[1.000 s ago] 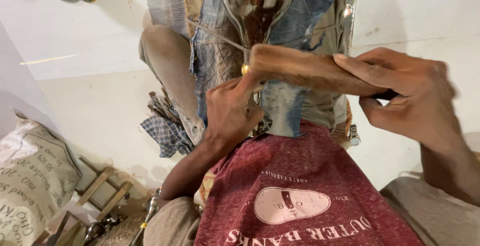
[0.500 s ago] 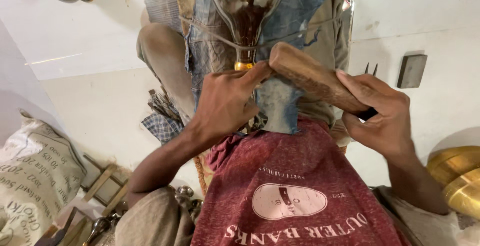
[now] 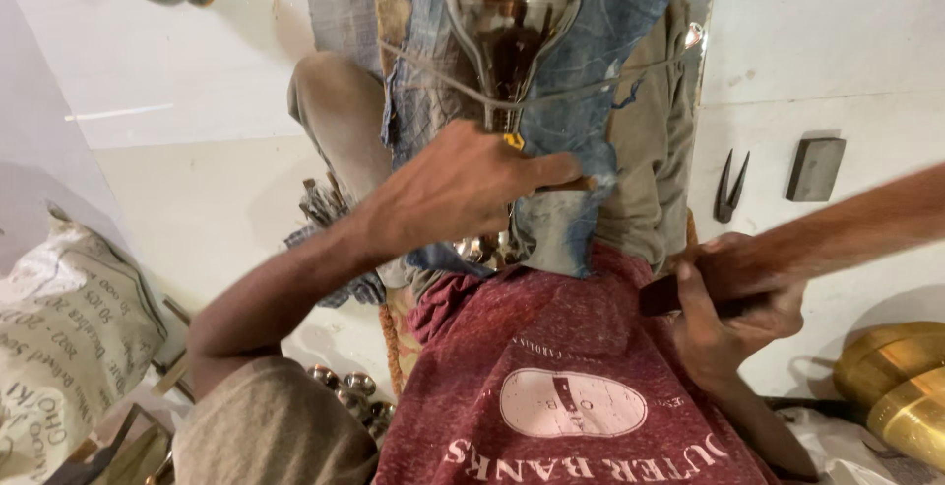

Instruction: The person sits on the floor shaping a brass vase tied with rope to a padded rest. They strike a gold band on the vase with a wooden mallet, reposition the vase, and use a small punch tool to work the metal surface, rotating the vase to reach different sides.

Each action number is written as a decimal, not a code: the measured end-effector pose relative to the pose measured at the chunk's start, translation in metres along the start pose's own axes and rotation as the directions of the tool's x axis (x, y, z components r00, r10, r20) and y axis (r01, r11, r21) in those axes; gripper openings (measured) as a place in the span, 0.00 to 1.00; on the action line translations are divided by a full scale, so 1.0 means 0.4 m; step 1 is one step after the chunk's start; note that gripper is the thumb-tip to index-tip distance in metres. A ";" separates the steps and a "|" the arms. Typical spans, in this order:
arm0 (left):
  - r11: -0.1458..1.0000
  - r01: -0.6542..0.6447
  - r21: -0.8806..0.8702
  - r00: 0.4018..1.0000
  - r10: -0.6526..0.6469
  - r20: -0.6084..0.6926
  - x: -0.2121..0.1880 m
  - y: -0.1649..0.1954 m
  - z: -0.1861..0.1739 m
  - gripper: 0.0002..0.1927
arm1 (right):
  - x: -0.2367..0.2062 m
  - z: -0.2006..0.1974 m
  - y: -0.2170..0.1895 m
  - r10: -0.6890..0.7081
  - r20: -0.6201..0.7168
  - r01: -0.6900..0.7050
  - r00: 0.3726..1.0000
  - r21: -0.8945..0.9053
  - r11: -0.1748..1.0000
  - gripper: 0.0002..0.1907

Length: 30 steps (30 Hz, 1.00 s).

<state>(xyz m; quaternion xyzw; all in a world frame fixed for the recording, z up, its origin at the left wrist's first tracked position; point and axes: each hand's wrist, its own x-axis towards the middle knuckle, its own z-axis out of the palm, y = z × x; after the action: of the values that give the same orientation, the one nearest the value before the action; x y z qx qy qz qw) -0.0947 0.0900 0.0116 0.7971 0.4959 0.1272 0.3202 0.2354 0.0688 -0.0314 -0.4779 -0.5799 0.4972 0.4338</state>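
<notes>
The left hand point(image 3: 463, 194) clamps the narrow neck of the polished bulb-shaped metal vessel point(image 3: 512, 12), its long axis pointing away across the lap, while the right hand point(image 3: 733, 313) grips a wooden mallet point(image 3: 837, 234) well off to the right.

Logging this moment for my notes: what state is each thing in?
Metal vase: shiny, lying on blue cloth.
Left hand: gripping the vase's neck.
Right hand: closed around a wooden stick, blurred.
Pincers: lying untouched.
Brass bowls: stacked.
</notes>
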 end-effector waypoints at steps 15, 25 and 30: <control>0.816 -0.340 -0.466 0.684 -0.125 -0.719 0.008 -0.102 0.012 0.17 | -0.126 0.082 0.091 -0.365 0.624 0.645 0.691 -0.304 0.701 0.18; 0.472 -0.366 -0.802 0.150 -0.821 -0.551 -0.261 -0.038 0.223 0.17 | 0.012 0.348 -0.180 -0.293 0.903 0.943 0.314 -0.331 -0.009 0.08; 0.373 -0.417 -0.829 0.095 -0.889 -0.447 -0.313 -0.057 0.286 0.17 | 0.018 0.358 -0.183 -0.252 0.872 0.899 0.419 -0.360 0.249 0.11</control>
<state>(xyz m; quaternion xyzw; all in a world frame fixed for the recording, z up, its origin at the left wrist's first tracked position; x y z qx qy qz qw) -0.1110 -0.0563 -0.0755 0.0685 0.5789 0.7577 0.2935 0.0850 0.0492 0.0230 -0.1246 -0.9854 0.0781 0.0855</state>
